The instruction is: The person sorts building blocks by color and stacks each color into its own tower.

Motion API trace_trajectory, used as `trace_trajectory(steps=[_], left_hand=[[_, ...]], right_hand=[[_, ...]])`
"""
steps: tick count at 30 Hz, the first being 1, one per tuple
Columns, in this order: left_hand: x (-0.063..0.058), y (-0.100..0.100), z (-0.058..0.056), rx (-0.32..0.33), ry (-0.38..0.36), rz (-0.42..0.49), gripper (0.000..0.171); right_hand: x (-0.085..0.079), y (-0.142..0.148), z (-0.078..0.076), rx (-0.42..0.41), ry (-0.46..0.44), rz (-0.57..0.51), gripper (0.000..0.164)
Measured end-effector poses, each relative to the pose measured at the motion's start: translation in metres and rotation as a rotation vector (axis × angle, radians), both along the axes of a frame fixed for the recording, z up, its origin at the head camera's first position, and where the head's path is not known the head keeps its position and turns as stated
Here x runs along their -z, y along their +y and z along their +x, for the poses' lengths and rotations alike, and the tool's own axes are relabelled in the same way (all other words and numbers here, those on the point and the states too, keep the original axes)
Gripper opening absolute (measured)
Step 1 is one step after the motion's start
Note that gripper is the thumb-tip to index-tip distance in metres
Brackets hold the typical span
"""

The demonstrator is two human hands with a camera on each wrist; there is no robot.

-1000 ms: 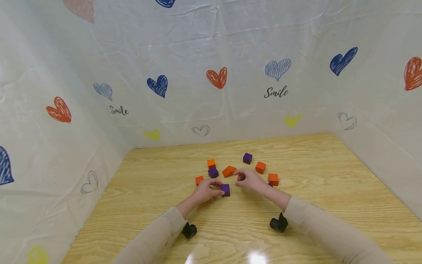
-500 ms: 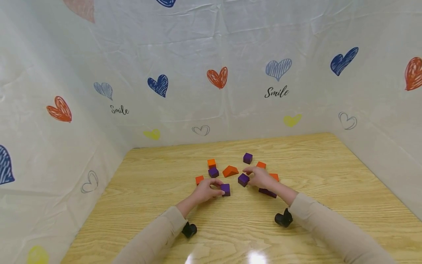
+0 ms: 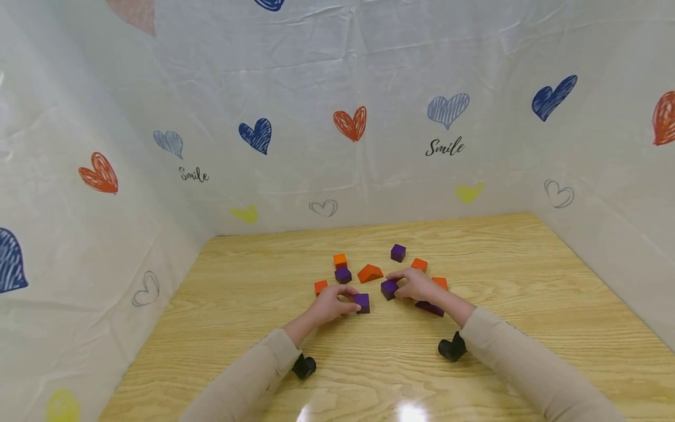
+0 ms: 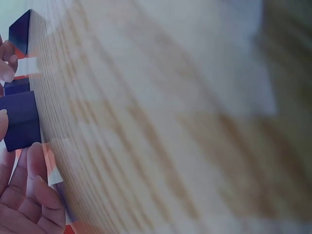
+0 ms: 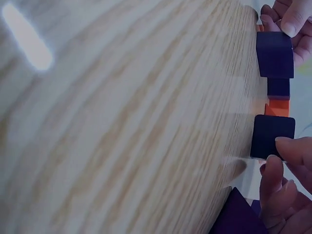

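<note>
In the head view my left hand (image 3: pixel 331 305) holds a purple cube (image 3: pixel 362 303) on the table, thumb on the near side and fingers behind. The left wrist view shows this purple cube (image 4: pixel 22 119) close up, between thumb and fingers. To its right, my right hand (image 3: pixel 419 285) pinches a second purple cube (image 3: pixel 389 289), a small gap apart from the first. Seen from the right wrist, the thumb lies on this cube's face (image 5: pixel 273 136). Partly under the right forearm lies a purple triangular block (image 3: pixel 430 308).
Behind the hands lie an orange triangular block (image 3: pixel 370 273), a purple cube (image 3: pixel 343 275) against an orange cube (image 3: pixel 340 261), and another purple cube (image 3: pixel 398 253). Red-orange blocks (image 3: pixel 419 265) sit beyond the right hand; one (image 3: pixel 320 286) is by the left hand. White cloth (image 3: pixel 295 193) walls the table (image 3: pixel 253 269).
My right hand first moved right, uncovering the second purple cube, then came slightly back left to pinch it. My left hand has stayed on its cube.
</note>
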State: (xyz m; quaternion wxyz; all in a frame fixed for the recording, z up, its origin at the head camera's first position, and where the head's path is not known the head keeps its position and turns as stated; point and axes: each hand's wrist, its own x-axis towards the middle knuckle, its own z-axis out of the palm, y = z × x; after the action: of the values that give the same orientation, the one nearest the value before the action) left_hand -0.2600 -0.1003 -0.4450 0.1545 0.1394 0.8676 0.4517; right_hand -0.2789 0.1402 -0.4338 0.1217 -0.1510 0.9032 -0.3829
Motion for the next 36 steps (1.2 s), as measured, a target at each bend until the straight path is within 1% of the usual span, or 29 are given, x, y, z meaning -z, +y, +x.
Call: trace_trajectory(steps=[7, 13, 21, 25, 30, 36], left_hand=[[0.0, 0.001, -0.001, 0.001, -0.002, 0.0, 0.032], [0.002, 0.002, -0.002, -0.004, -0.001, -0.007, 0.032], [0.003, 0.002, -0.002, -0.016, -0.021, 0.03, 0.032], [0.004, 0.001, -0.003, -0.016, -0.007, 0.03, 0.032], [0.003, 0.001, -0.002, -0.019, -0.003, 0.025, 0.031], [0.003, 0.001, -0.002, -0.021, -0.004, 0.019, 0.031]], right_hand=[[0.002, 0.002, 0.003, 0.027, -0.086, -0.06, 0.044], [0.003, 0.002, 0.005, 0.044, -0.109, -0.092, 0.042], [0.005, 0.0, 0.01, 0.043, -0.11, -0.101, 0.039], [0.006, -0.003, 0.014, 0.029, -0.089, -0.094, 0.038], [0.006, -0.008, 0.018, 0.036, -0.079, -0.106, 0.037], [0.007, -0.017, 0.019, 0.048, -0.099, -0.138, 0.035]])
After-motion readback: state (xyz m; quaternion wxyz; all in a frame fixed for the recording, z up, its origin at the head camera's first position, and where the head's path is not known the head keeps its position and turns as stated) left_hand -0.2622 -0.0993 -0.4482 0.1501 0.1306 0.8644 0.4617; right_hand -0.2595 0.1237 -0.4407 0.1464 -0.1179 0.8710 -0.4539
